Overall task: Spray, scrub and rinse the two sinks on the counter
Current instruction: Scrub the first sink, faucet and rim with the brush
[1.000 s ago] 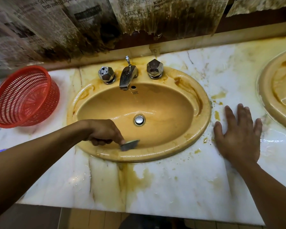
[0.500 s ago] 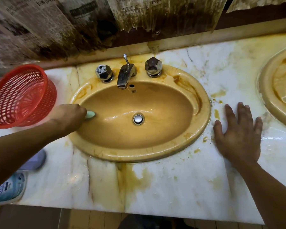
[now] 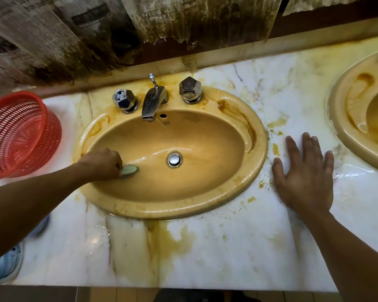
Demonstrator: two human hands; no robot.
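A yellow oval sink (image 3: 205, 203) with brown stains is set in the white marble counter (image 3: 227, 247). My left hand (image 3: 103, 163) grips a pale green scrubber (image 3: 129, 170) and presses it against the wet left slope of the basin, left of the drain (image 3: 174, 160). My right hand (image 3: 306, 173) lies flat with spread fingers on the counter between the two sinks. A second yellow sink (image 3: 345, 118) shows partly at the right edge.
A chrome faucet (image 3: 153, 103) with two faceted knobs (image 3: 123, 100) (image 3: 190, 89) stands behind the basin. A red plastic basket (image 3: 20, 136) sits at the left. A spray bottle (image 3: 4, 262) lies at the counter's bottom left. Stained newspaper (image 3: 140, 20) covers the wall.
My left hand swept the scrubber from the basin's front wall to its left rim, then down onto the left slope toward the drain. My right hand stayed flat on the counter.
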